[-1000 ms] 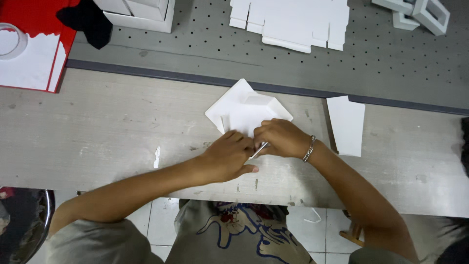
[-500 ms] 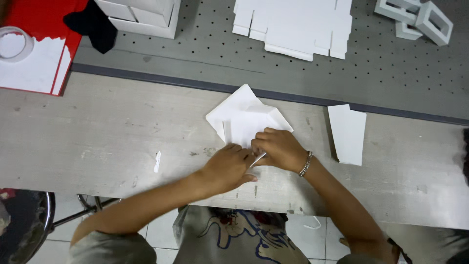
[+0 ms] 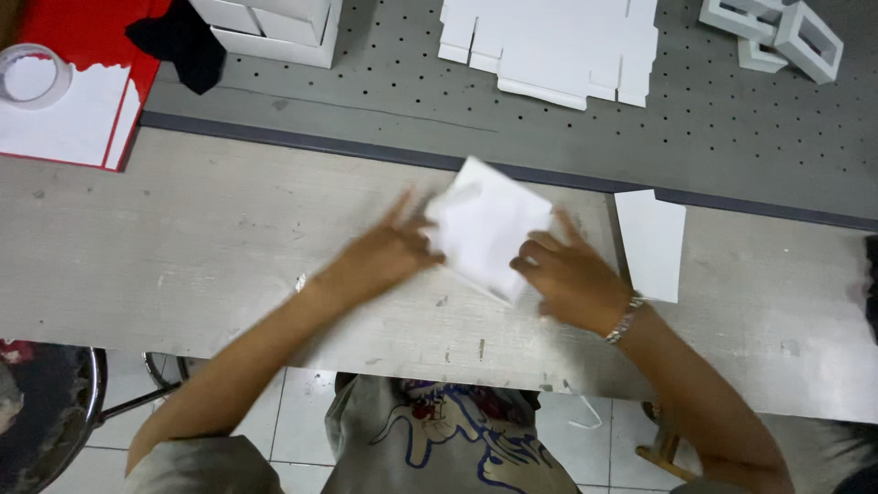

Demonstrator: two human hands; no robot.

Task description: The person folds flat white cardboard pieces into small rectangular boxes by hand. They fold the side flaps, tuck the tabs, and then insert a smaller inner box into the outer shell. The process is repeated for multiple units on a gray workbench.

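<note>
While resting on the pale counter [image 3: 137, 247], pinching a light, stiff white folded card piece [image 3: 485, 229] by opposite edges, left hand [image 3: 389, 254] and right hand [image 3: 572, 274] fingers grasping it, seemingly easily creased.

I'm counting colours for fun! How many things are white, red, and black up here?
White: 7 – folded card, flat card, card stack, box, two frames, tape roll
Red: 1 – sheet
Black: 1 – cloth
Total: 9
</note>
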